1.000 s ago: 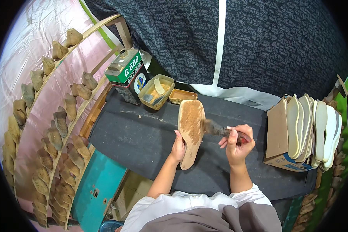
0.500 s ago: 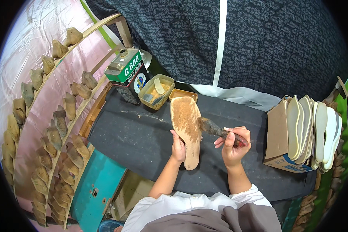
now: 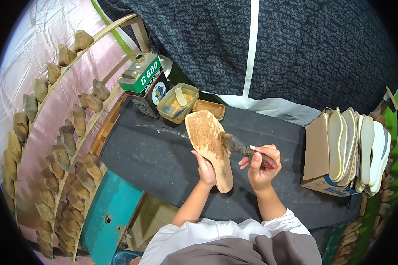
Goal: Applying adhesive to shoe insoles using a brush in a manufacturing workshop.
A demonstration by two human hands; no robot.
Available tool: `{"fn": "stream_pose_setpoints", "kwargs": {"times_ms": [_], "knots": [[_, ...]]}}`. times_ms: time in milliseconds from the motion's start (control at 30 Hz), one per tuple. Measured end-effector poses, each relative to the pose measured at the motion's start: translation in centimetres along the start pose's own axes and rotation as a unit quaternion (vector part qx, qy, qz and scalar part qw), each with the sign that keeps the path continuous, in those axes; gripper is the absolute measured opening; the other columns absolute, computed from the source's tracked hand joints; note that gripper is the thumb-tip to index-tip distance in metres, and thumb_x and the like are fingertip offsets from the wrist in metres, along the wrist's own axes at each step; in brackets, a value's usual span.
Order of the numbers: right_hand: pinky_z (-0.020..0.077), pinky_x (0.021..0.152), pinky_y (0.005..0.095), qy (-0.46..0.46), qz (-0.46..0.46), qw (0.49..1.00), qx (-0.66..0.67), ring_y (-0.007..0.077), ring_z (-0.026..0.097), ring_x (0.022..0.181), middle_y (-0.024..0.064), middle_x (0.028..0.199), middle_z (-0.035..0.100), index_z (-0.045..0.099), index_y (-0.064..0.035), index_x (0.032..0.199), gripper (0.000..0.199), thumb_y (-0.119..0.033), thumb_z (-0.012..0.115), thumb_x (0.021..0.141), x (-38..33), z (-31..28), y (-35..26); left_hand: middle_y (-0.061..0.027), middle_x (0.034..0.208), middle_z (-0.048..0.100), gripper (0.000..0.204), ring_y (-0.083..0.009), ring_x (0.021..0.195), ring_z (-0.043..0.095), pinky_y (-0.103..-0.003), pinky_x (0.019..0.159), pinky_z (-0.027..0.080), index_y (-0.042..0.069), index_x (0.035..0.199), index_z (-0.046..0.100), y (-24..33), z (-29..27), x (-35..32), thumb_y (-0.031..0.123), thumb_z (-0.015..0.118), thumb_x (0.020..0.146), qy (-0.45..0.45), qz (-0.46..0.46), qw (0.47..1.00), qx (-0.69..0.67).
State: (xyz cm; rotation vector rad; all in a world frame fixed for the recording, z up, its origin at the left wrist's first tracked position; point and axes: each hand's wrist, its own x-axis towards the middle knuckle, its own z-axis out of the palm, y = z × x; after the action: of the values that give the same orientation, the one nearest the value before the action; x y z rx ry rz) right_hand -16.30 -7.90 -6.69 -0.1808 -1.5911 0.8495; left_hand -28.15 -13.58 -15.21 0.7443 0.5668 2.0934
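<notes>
My left hand [image 3: 204,170] is closed round the waist of a tan insole [image 3: 208,140], holding it tilted above the dark table. Brown, wet-looking smears cover much of its wide front part; the narrow heel end points toward me. In my right hand [image 3: 263,169] is a glue brush [image 3: 239,146] with a dark, crusted handle, gripped with the thumb and fingers. Its bristle end touches the right edge of the insole's smeared part. Beyond the insole stand a tub [image 3: 177,104] with flat scraper pieces in it and a small amber tray [image 3: 209,108].
A green and black metal can [image 3: 143,84] stands at the table's back left. On the right, a cardboard box [image 3: 316,148] holds several pale insoles [image 3: 351,145]. Curved racks with wooden shoe lasts [image 3: 68,138] rise on the left. A dark patterned cloth [image 3: 305,53] hangs behind the table.
The insole has turned, its wide end swinging left and its heel end shifting right. My right hand and the brush have moved slightly left, the bristles staying against the insole.
</notes>
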Motion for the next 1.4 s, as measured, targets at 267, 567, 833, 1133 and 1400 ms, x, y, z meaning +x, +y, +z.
{"fn": "stream_pose_setpoints", "kwargs": {"times_ms": [267,567,833,1133,1400], "knots": [[0.0443,0.034,0.0216,-0.02,0.041,0.999,-0.001,0.0134,0.055,0.043,0.0092,0.074,0.046,0.042,0.0024,0.088,0.013,-0.009,0.048,0.089,-0.3,0.0,0.2,-0.0186,0.121,0.049,0.076,-0.0239,0.107,0.049,-0.033,0.091,0.038,0.009,0.133,0.031,0.9,1.9,1.4,0.065,0.009,0.087,0.115,0.061,0.991,0.031],[0.044,0.035,0.0214,-0.066,0.014,0.997,-0.037,0.0122,0.055,0.042,0.01,0.074,0.049,0.044,0.0029,0.085,0.01,-0.006,0.049,0.087,-1.1,0.1,0.4,-0.0207,0.119,0.05,0.08,-0.0219,0.082,0.056,-0.033,0.074,0.046,0.008,0.133,0.031,2.2,1.1,2.5,0.068,0.01,0.085,0.097,0.121,0.988,-0.008],[0.0438,0.04,0.0211,-0.036,0.097,0.994,0.036,0.0102,0.058,0.046,0.0071,0.067,0.053,0.053,0.0013,0.081,0.006,-0.001,0.058,0.082,-1.4,0.8,-0.4,-0.0226,0.12,0.047,0.08,-0.024,0.08,0.055,-0.033,0.071,0.047,0.008,0.134,0.027,3.6,0.5,3.2,0.068,0.012,0.084,0.117,0.14,0.982,-0.05],[0.0436,0.035,0.021,-0.085,0.085,0.992,0.029,0.0115,0.058,0.045,0.0084,0.069,0.052,0.05,0.0024,0.081,0.007,-0.002,0.055,0.083,-1.2,0.9,-0.5,-0.022,0.119,0.048,0.078,-0.0242,0.081,0.055,-0.035,0.072,0.046,0.01,0.135,0.027,5.3,-0.4,4.3,0.068,0.015,0.085,0.137,0.176,0.973,-0.063],[0.0427,0.035,0.0212,-0.138,0.12,0.983,0.003,0.0122,0.057,0.043,0.0083,0.063,0.053,0.05,0.0028,0.075,0.009,-0.001,0.052,0.084,-0.5,0.7,-1.0,-0.0206,0.117,0.051,0.078,-0.0235,0.079,0.055,-0.034,0.068,0.047,0.01,0.133,0.03,6.4,-1.0,4.8,0.068,0.015,0.084,0.179,0.204,0.962,-0.04]]}}
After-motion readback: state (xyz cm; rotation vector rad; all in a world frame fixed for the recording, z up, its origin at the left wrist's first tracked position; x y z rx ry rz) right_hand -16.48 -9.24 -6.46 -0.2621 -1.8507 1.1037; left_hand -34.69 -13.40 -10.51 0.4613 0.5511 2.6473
